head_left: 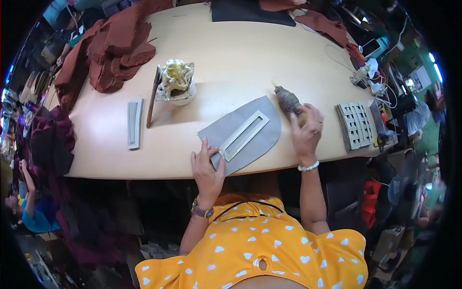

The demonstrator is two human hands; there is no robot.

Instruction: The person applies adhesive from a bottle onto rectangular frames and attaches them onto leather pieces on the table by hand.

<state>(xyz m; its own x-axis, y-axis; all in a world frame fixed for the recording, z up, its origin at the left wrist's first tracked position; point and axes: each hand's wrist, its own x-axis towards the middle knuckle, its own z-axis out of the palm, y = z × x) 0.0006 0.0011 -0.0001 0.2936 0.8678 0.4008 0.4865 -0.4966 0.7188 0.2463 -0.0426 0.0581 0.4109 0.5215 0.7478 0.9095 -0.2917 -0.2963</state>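
Grey, flat and smooth, a big piece point(268, 132) with one rounded side lies on the surface point(236, 58), between the two hands. On top of it is a long pale frame point(247, 137) with a thin slot down its middle. The frame lies on a slant: its near end is by the left fingers point(205, 146), and its far end points away from the person and toward the right. The left hand point(208, 166) has its fingers spread, with the thumb apart from the first finger, and they touch the grey piece right at the frame's near end. The right hand point(308, 127) is bent over the fat end of a brown wrapped bottle point(288, 101), with the thumb on one side and the other fingers on the other. It is a bit blurry, so I cannot tell how tightly they squeeze. The bottle's thin yellow tip points away from the right fingers and a little to the left. What is inside the bottle is hidden. Past the left fingers, a bit to their left, stands a white cup point(186, 99) with lumpy, pale yellow stuff point(176, 73) piled up over its rim. A dark stick point(152, 103) is just beside the cup. Further left of those fingers lie pale strips point(134, 124). To the right of the right fingers is a stack of pale pieces with holes point(356, 126).
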